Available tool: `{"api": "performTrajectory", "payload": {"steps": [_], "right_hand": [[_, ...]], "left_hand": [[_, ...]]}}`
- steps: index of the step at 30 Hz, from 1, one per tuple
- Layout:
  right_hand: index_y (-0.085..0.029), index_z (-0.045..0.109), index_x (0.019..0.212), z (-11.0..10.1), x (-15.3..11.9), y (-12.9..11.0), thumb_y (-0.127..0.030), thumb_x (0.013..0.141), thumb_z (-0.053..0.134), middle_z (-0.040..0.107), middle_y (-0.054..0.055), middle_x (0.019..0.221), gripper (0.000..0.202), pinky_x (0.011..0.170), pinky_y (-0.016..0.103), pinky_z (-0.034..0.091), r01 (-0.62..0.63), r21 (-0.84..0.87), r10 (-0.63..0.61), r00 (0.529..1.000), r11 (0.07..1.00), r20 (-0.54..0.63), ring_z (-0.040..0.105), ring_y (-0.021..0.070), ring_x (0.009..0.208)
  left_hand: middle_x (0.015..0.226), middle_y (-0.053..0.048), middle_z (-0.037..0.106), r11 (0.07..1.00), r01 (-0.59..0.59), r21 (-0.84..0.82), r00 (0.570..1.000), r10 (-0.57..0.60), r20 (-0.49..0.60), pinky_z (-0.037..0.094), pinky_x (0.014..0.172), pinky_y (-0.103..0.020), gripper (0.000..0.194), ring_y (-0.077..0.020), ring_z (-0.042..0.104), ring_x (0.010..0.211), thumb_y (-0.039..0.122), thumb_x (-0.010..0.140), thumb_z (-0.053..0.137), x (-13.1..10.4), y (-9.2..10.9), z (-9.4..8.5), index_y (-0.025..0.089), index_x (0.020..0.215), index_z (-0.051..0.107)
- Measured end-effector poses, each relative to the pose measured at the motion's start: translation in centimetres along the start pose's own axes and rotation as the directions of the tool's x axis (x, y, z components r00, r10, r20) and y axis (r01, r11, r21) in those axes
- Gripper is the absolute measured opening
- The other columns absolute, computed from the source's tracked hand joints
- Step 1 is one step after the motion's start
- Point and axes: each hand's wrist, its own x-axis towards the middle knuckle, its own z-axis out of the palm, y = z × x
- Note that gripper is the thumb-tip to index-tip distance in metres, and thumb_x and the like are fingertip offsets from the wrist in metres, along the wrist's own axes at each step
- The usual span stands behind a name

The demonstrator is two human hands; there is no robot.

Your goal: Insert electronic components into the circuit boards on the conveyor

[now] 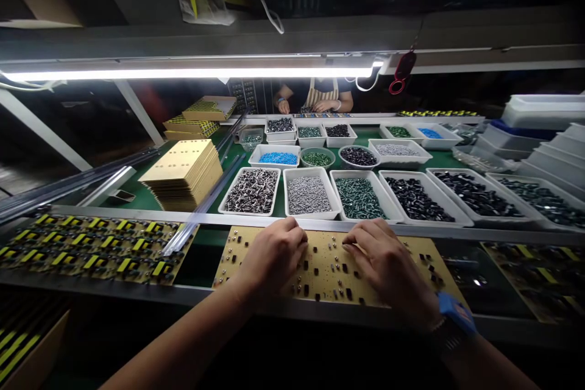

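A yellow circuit board [327,268] lies on the conveyor rail in front of me, dotted with small dark parts. My left hand [272,254] rests curled on its left half, fingers bent down onto the board. My right hand [386,262] lies on the right half, fingertips pressed to the surface near the middle. Whether either hand pinches a small part is hidden by the fingers. A blue watch [454,312] sits on my right wrist.
White trays of small components, such as a grey batch [308,194] and a green batch [359,197], line the green bench behind the board. A stack of blank yellow boards [185,170] stands at left. Populated boards [91,247] lie on the left. Another person's hands [320,105] work at the far side.
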Motion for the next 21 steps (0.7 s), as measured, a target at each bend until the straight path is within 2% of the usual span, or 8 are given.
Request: {"api": "performTrajectory", "payload": {"steps": [7,10,12,14,16,18,21], "right_hand": [[-0.016,0.066,0.09,-0.1,0.6,0.5,-0.012,0.099,0.055,0.063,0.008,0.092,0.015,0.084,0.041,0.05,0.015,0.041,-0.018,0.997,0.999,0.081,0.052,0.0252,0.095],[-0.017,0.07,0.091,-0.5,0.5,0.1,-0.014,0.1,0.055,0.064,0.008,0.091,0.018,0.083,0.041,0.051,0.004,0.037,-0.007,0.998,0.999,0.062,0.053,0.0253,0.095],[-0.018,0.072,0.103,-1.3,-0.1,0.0,-0.014,0.1,0.055,0.065,0.008,0.095,0.018,0.085,0.04,0.051,-0.018,0.024,0.018,1.0,1.0,0.0,0.056,0.0248,0.097],[-0.018,0.069,0.118,-2.5,-1.1,0.2,-0.014,0.1,0.056,0.067,0.008,0.102,0.023,0.091,0.04,0.051,-0.046,0.002,0.046,0.994,0.999,-0.101,0.059,0.0238,0.102],[-0.02,0.066,0.123,-4.0,-2.8,0.8,-0.016,0.1,0.058,0.069,0.007,0.106,0.025,0.096,0.039,0.05,-0.095,-0.022,0.089,0.979,0.995,-0.184,0.062,0.0228,0.104],[-0.024,0.067,0.115,-5.4,-5.0,1.8,-0.02,0.1,0.059,0.07,0.004,0.105,0.018,0.094,0.037,0.05,-0.185,-0.039,0.172,0.959,0.982,-0.227,0.065,0.0213,0.101],[-0.028,0.068,0.104,-6.9,-8.6,3.6,-0.027,0.099,0.061,0.072,0.001,0.101,0.008,0.083,0.031,0.053,-0.352,-0.031,0.336,0.914,0.936,-0.225,0.068,0.0194,0.093]], "left_hand": [[0.086,-0.003,0.065,1.0,0.009,-0.015,1.0,-0.009,-0.02,0.046,0.067,-0.032,0.013,-0.0203,0.063,0.074,0.014,0.093,0.066,-0.3,-0.3,0.3,0.018,0.083,0.073],[0.088,-0.003,0.066,0.999,0.009,-0.039,0.999,-0.01,-0.033,0.047,0.069,-0.032,0.012,-0.0203,0.065,0.076,0.015,0.094,0.065,-0.5,-0.4,0.2,0.019,0.089,0.075],[0.091,-0.004,0.067,0.998,0.009,-0.06,0.998,-0.012,-0.053,0.048,0.072,-0.032,0.013,-0.0212,0.066,0.079,0.014,0.096,0.064,-0.7,-0.2,0.0,0.019,0.097,0.076],[0.094,-0.005,0.068,0.997,0.006,-0.083,0.997,-0.012,-0.082,0.049,0.074,-0.033,0.015,-0.0221,0.067,0.081,0.013,0.096,0.063,-1.0,0.2,-0.3,0.018,0.104,0.075],[0.095,-0.005,0.068,0.993,-0.015,-0.113,0.995,0.004,-0.102,0.048,0.073,-0.034,0.015,-0.0222,0.066,0.08,0.013,0.096,0.062,-1.2,0.8,-0.4,0.018,0.104,0.073],[0.093,-0.005,0.068,0.988,-0.046,-0.148,0.994,0.03,-0.107,0.048,0.071,-0.034,0.013,-0.0218,0.066,0.078,0.013,0.096,0.061,-1.4,1.6,-0.4,0.018,0.1,0.073],[0.089,-0.004,0.067,0.974,-0.089,-0.209,0.993,0.07,-0.098,0.048,0.068,-0.033,0.013,-0.0209,0.065,0.075,0.013,0.096,0.061,-1.0,3.6,0.4,0.018,0.096,0.073]]}}
